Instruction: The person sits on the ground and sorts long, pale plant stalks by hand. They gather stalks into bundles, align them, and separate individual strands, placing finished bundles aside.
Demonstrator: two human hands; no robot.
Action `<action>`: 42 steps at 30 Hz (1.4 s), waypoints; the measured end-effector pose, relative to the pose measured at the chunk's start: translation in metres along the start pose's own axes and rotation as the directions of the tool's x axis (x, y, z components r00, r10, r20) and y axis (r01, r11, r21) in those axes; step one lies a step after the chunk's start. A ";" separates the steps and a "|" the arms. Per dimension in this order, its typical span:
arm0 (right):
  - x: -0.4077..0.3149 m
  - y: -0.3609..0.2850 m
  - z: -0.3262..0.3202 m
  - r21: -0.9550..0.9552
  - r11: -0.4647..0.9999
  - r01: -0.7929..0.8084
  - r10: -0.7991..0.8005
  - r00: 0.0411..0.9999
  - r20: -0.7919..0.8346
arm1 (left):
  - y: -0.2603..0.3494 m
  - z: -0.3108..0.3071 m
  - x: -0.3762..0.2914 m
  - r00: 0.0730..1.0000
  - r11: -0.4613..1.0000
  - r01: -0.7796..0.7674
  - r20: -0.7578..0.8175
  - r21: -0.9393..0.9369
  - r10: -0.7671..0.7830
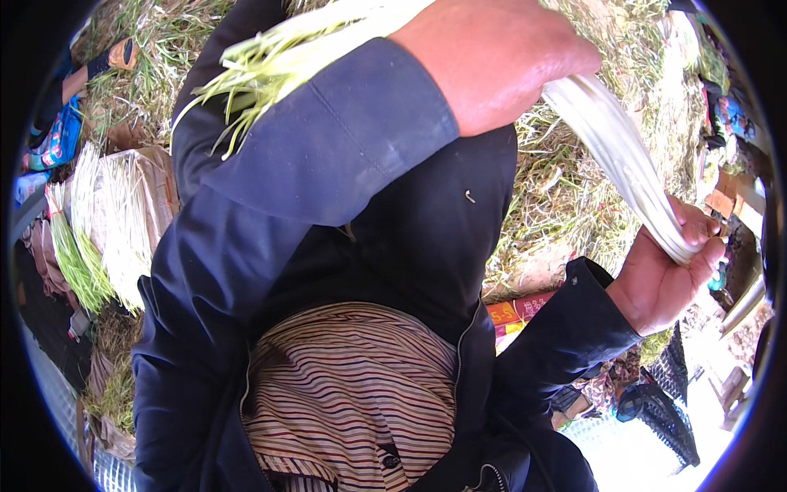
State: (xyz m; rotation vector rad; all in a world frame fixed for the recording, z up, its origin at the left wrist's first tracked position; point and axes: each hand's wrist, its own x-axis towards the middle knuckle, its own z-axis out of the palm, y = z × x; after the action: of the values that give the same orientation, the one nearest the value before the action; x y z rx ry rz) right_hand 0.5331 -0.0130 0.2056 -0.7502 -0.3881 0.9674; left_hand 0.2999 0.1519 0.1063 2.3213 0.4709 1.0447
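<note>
My left hand (504,64) reaches across at the top, closed around a bundle of long, pale leafy vegetable stalks (605,132). Yellow-green leaf tips (252,86) fan out over my left forearm. At the right, my right hand (664,270) holds the white end of the same bundle between thumb and fingers. The white length between the hands slopes down to the right and is slightly bowed. My left hand hides the middle of the bundle.
More stalk bundles (126,215) lie at the left on a wrapped block. Loose cut greens (559,184) cover the ground. A red printed box (522,307) is near my right forearm. Another person's foot (123,54) shows at upper left, by a blue bag (61,138).
</note>
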 end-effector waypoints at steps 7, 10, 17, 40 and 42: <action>0.000 -0.006 0.007 -0.049 0.999 0.017 -0.017 1.000 0.005 | 0.001 0.013 -0.001 0.997 1.000 0.004 -0.080 -0.020 -0.006; -0.001 -0.005 0.003 -0.061 0.998 -0.017 0.019 0.999 0.025 | 0.001 0.029 -0.020 0.994 0.994 0.110 0.027 -0.007 -0.109; -0.003 -0.001 0.019 -0.080 0.996 -0.038 0.045 0.995 0.094 | 0.002 0.032 -0.033 0.989 0.988 0.144 -0.024 -0.060 -0.146; 0.005 0.162 0.232 -0.436 0.733 0.523 -0.264 0.808 0.526 | 0.053 -0.043 -0.021 0.669 0.637 0.107 -0.419 -0.763 -0.614; 0.000 0.181 0.236 -0.438 0.736 0.515 -0.207 0.788 0.579 | 0.048 -0.065 -0.044 0.642 0.568 0.032 -0.419 -0.822 -0.642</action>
State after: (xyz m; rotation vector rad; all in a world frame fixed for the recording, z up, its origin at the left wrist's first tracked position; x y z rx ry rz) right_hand 0.2820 0.1434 0.2372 -0.9147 -1.2991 0.6287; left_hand 0.2262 0.1133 0.1453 0.9343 0.6061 1.5001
